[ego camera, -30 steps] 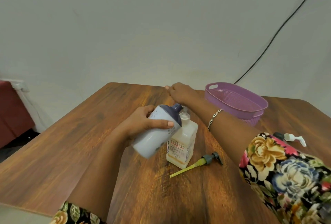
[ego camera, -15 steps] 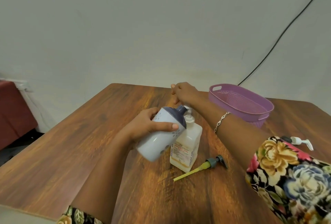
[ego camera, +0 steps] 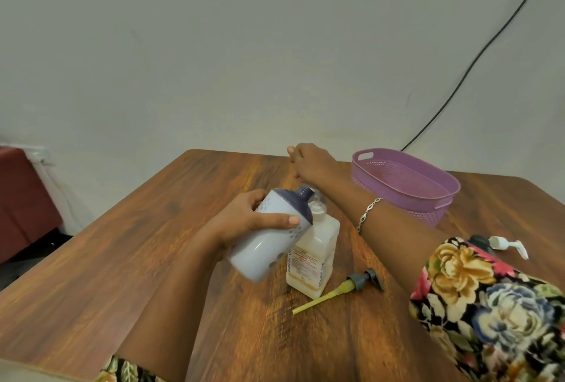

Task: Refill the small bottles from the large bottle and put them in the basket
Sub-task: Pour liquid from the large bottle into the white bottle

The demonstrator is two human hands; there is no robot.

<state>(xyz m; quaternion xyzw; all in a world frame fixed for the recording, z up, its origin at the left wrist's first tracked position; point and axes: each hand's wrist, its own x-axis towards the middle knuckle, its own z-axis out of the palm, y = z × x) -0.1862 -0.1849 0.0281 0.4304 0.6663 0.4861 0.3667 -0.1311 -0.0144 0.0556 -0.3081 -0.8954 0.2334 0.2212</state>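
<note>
Right hand (ego camera: 312, 164) seems slightly higher; left hand (ego camera: 244, 222) grips large bottle (ego camera: 269, 244)

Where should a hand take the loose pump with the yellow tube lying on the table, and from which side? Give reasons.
Probably the grey collar, from above, thumb and finger pinching across it. The pump lies flat on the table, the collar is its thickest part, and the thin yellow tube gives little purchase.

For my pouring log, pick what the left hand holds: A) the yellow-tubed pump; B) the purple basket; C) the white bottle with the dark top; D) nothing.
C: the left hand grips the white bottle, tilted with its dark neck toward the small square bottle; the pump lies on the table.
</note>
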